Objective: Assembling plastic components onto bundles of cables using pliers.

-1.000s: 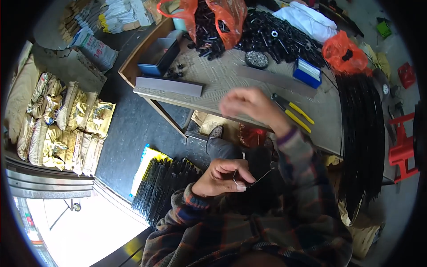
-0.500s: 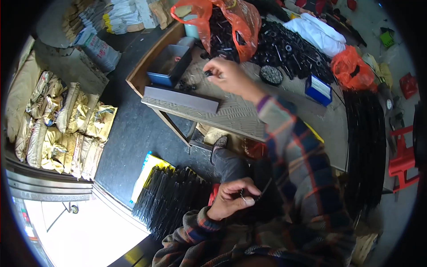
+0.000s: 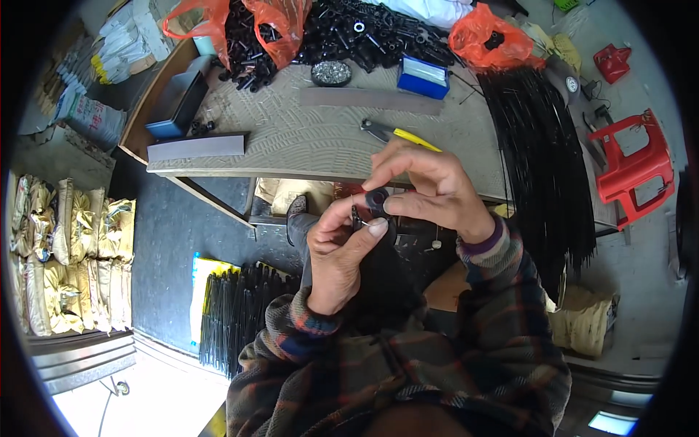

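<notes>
My right hand (image 3: pixel 437 191) pinches a small black round part (image 3: pixel 376 198) with an opening in its face, between thumb and forefinger. Close against it, my left hand (image 3: pixel 336 251) is closed with its thumb on a thin dark piece (image 3: pixel 356 215), whose kind I cannot make out. Both hands meet in front of my body, just off the table's near edge, and the round part is at the left fingertips. Whether the two pieces are joined is hidden by the fingers.
On the table (image 3: pixel 291 146) are a blue-black bin (image 3: pixel 177 109), pliers (image 3: pixel 378 131), a dish of small metal pieces (image 3: pixel 330 73), a blue box (image 3: pixel 424 77) and piled black parts (image 3: pixel 349 33). Long black rods (image 3: pixel 535 138) hang at right, near a red stool (image 3: pixel 637 167). More rods (image 3: pixel 240 313) stand lower left.
My right hand has come back from the table beside the bin, carrying the small black part to my left hand. The view has swung to the right.
</notes>
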`<state>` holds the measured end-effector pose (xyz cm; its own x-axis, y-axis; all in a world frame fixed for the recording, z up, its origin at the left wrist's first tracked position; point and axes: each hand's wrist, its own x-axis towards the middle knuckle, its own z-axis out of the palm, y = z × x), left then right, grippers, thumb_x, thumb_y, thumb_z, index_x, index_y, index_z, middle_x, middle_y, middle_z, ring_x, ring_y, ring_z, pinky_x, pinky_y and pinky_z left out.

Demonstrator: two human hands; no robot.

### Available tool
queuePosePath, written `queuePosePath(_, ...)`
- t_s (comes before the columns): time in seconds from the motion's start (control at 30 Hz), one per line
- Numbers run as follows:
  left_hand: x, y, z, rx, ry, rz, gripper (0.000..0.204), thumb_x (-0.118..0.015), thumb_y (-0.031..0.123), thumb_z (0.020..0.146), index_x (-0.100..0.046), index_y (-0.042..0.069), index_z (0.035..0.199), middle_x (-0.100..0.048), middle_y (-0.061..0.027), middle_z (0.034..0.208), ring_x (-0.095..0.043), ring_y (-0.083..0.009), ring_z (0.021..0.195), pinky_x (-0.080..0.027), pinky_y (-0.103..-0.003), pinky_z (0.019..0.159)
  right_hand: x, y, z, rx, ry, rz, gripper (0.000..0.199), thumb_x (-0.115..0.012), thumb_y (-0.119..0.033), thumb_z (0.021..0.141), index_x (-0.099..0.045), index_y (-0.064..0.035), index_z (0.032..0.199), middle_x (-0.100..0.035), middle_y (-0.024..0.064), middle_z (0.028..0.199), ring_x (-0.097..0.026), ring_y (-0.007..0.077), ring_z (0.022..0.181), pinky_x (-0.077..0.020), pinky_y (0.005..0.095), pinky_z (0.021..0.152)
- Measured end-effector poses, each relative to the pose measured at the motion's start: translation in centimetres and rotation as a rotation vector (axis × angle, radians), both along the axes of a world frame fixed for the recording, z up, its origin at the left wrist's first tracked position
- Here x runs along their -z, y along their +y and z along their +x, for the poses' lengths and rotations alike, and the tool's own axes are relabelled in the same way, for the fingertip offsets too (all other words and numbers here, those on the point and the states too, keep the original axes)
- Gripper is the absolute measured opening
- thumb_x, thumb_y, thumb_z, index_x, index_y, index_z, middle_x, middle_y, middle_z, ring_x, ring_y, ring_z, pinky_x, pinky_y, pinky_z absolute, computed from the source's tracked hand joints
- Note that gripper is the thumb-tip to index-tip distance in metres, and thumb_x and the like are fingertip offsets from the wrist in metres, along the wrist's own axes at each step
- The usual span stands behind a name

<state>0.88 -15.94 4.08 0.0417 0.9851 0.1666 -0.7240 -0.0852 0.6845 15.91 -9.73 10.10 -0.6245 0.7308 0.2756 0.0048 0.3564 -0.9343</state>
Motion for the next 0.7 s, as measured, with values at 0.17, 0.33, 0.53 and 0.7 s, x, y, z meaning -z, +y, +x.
queuePosePath(0.17,0.2,-0.5,1.6,-0.033,0.004,0.035,0.025,-0.062,-0.005,0.079,-0.058,0.002,0.102,-0.06,0.0,0.092,-0.052,-0.005,0.083,-0.042,-0.019,0.076,-0.1,-1.4,0.6,0.113,0.016,0.097,0.017,-0.06,-0.001,0.076,-0.062,-0.0026,0.092,-0.062,0.0078,0.091,-0.054,0.0166,0.096,-0.0287,0.0401,0.101)
queuePosePath(0.33,0.0,-0.2,2.7,-0.039,0.046,0.026,0.018,-0.063,-0.004,0.079,-0.058,0.002,0.095,-0.058,0.0013,0.087,-0.051,-0.0035,0.079,-0.042,-0.018,0.071,-0.3,-1.1,2.3,0.183,-0.225,0.469,0.013,-0.058,-0.002,0.076,-0.064,-0.0043,0.088,-0.064,0.0056,0.081,-0.059,0.0184,0.089,-0.0249,0.0421,0.103)
queuePosePath(0.53,0.0,0.1,3.4,-0.004,0.041,0.01,0.014,-0.063,-0.004,0.079,-0.058,0.002,0.091,-0.059,0.0007,0.086,-0.052,-0.0031,0.076,-0.043,-0.017,0.066,-1.7,-1.0,2.9,0.19,-0.331,0.671,0.016,-0.061,-0.004,0.073,-0.067,-0.009,0.088,-0.064,0.0018,0.079,-0.059,0.0171,0.082,-0.0245,0.0441,0.103)
queuePosePath(0.7,0.3,0.3,3.6,-0.024,0.026,0.027,0.014,-0.063,-0.004,0.079,-0.058,0.002,0.091,-0.06,0.0009,0.087,-0.052,-0.003,0.078,-0.043,-0.017,0.069,-2.0,-0.5,3.0,0.156,-0.403,0.671,0.014,-0.063,-0.008,0.074,-0.067,-0.0067,0.087,-0.064,0.0037,0.079,-0.059,0.0189,0.084,-0.0227,0.0446,0.104)
